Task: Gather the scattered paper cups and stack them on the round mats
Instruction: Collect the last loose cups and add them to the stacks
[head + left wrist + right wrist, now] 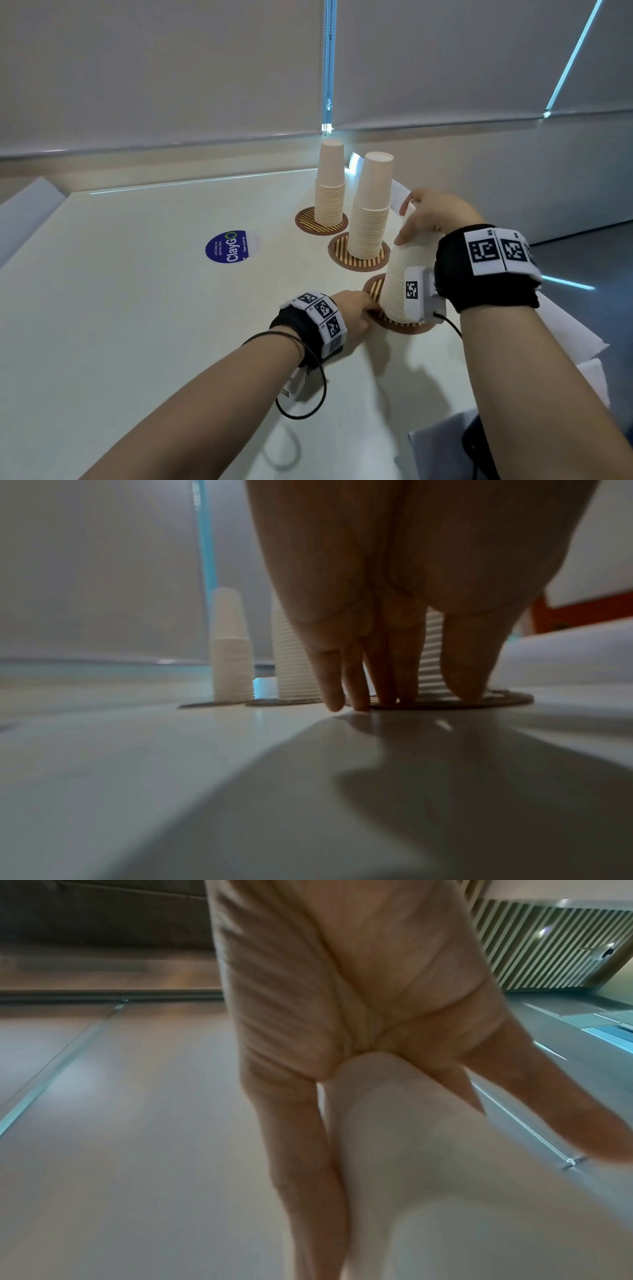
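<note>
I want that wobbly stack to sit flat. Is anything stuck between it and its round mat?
Nothing visible. The tilted cup stack already touches the nearest mat. The left hand presses the mat's edge; the right hand grips the top.

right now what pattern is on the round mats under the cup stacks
Gold and dark brown stripes with a brown rim, clearest on the middle round mat in the head view.

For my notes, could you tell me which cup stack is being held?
The nearest stack, gripped by the right hand; the two farther stacks stand untouched.
</note>
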The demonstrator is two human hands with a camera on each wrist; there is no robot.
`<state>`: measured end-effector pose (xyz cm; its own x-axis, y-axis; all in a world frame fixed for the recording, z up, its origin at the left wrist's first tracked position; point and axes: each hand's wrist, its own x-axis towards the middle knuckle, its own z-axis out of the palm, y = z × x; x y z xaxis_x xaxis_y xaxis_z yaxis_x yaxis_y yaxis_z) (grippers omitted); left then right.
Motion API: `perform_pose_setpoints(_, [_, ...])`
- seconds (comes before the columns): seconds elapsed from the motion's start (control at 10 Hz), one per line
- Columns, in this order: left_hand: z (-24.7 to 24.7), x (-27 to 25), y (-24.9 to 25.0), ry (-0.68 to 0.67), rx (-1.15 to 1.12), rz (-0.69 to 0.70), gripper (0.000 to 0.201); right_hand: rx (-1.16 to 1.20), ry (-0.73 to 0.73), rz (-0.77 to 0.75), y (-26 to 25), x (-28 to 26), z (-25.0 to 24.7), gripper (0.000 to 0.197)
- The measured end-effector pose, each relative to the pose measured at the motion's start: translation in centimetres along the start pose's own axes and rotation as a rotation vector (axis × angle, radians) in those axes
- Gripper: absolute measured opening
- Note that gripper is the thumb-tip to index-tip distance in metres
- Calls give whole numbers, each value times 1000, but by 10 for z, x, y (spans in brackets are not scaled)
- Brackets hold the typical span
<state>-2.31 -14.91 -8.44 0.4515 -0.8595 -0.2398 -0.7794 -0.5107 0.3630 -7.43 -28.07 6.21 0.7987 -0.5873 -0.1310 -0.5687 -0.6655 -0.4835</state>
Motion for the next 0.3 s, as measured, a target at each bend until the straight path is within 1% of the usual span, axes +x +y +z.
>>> perform_pose_setpoints(0.1, [-2, -11, -3, 133, -154, -77, 45, 45, 71, 10, -1, -9, 7, 72])
perform_pose_setpoints(0.2, [-8, -22, -12, 254, -225, -149, 40, 107, 206, -5, -5, -14, 11, 84])
perform_pose_setpoints(0.3, [-19, -38, -27, 354, -226, -227, 37, 115, 431, -184, -23, -28, 12, 75])
